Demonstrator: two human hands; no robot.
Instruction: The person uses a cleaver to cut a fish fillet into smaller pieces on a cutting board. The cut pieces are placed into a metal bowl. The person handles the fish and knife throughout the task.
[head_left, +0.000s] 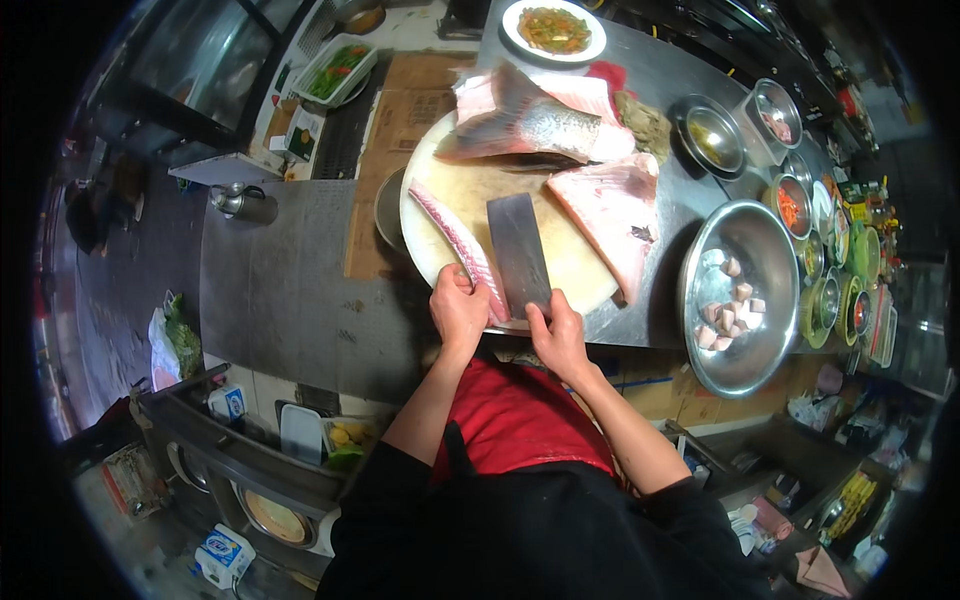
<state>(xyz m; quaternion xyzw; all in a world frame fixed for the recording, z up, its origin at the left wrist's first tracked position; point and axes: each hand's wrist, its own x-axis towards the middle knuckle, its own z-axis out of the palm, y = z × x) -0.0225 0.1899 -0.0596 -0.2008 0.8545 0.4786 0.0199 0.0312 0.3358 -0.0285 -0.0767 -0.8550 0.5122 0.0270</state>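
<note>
My left hand grips the near end of a long strip of raw fish on a round cutting board. Beside the strip, my right hand holds a cleaver, its broad dark blade over the board; the handle is hidden in my hand. A fish tail piece lies at the board's far side, partly over pale fish flesh. Another thick fish piece rests at the board's right edge.
A large steel bowl with several fish chunks stands at the right. Beyond it are small bowls of cut vegetables. A white plate of food is at the back, a steel kettle at the left. Flattened cardboard lies left of the board.
</note>
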